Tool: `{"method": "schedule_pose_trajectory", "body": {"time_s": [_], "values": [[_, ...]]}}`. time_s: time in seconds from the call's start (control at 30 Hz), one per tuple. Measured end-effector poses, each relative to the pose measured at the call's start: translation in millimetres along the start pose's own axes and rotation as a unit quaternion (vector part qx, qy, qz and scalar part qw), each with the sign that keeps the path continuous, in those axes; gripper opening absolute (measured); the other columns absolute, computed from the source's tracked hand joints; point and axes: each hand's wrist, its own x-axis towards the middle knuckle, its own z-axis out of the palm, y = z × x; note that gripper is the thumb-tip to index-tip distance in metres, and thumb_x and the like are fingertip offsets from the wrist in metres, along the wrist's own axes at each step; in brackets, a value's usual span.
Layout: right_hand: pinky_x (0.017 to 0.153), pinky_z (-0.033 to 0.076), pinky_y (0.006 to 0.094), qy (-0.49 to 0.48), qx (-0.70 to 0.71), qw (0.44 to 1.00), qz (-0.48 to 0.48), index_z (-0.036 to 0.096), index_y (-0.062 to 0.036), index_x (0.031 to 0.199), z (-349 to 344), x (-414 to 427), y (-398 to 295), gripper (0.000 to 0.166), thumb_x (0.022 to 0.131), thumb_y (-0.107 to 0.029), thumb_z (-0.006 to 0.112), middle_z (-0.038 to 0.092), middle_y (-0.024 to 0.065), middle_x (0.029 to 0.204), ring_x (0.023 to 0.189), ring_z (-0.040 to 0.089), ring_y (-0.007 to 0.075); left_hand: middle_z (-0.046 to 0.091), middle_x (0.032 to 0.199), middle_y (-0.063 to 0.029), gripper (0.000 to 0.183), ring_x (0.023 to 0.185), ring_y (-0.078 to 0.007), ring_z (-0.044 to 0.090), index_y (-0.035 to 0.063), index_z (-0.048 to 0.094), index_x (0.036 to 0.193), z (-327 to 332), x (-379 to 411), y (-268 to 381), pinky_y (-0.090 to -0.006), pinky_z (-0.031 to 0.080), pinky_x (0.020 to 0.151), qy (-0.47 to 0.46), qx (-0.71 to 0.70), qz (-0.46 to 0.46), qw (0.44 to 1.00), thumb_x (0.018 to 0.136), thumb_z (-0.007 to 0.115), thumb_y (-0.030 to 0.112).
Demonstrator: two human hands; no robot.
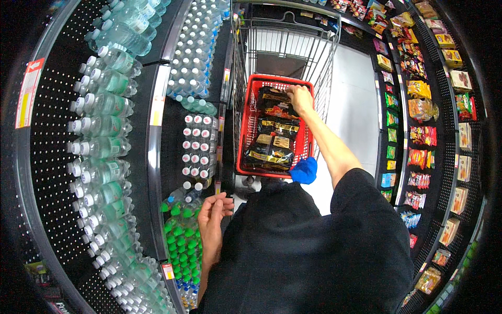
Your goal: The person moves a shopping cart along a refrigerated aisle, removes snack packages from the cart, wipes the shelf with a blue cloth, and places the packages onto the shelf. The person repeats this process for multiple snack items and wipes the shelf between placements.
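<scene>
A red plastic shopping basket (242, 129) rests on a metal shopping cart (329, 43) in front of me. Several black snack packets with gold print (270, 155) lie in it. My right hand (301, 100) reaches over the basket's far right part, its fingers at the dark packets there; whether they grip one is hidden. A blue cloth (304, 170) hangs at the basket's near right corner. My left hand (215, 216) is held low at my left side, beside the bottle shelves, with nothing in it and the fingers slightly curled.
Shelves on the left hold clear water bottles (110, 106), small white-capped bottles (198, 145) and green-capped bottles (182, 235). Shelves on the right carry snack bags (421, 135) and boxes (464, 168). The pale tiled floor (353, 98) runs between the cart and the right shelves.
</scene>
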Motion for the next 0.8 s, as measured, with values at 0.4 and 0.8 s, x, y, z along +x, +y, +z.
{"method": "schedule_pose_trajectory", "body": {"time_s": [0.4,0.8], "values": [[0.102,0.047,0.0423,0.14,0.183,0.941,0.248,0.054,0.0024,0.132,20,-236,60,0.055,0.088,-0.024,0.075,0.064,0.0243,0.116,0.117,0.059,0.0385,0.069,0.104,-0.0108,0.026,0.09,-0.0161,0.066,-0.0006,0.062,0.12,-13,3,-6,-0.03,0.053,0.078,-0.026,-0.008,0.013,1.0,0.105,0.053,0.019],[0.042,0.058,0.0397,-0.036,0.208,0.883,0.419,0.059,0.009,0.106,143,-323,133,0.066,0.07,-0.036,0.091,0.07,0.0231,0.092,0.066,0.071,0.0315,0.071,0.107,-0.0108,0.029,0.095,-0.0161,0.068,0.0002,0.063,0.123,-17,10,-10,-0.029,0.055,0.081,-0.105,0.026,0.04,0.993,0.106,0.052,0.021]]}}
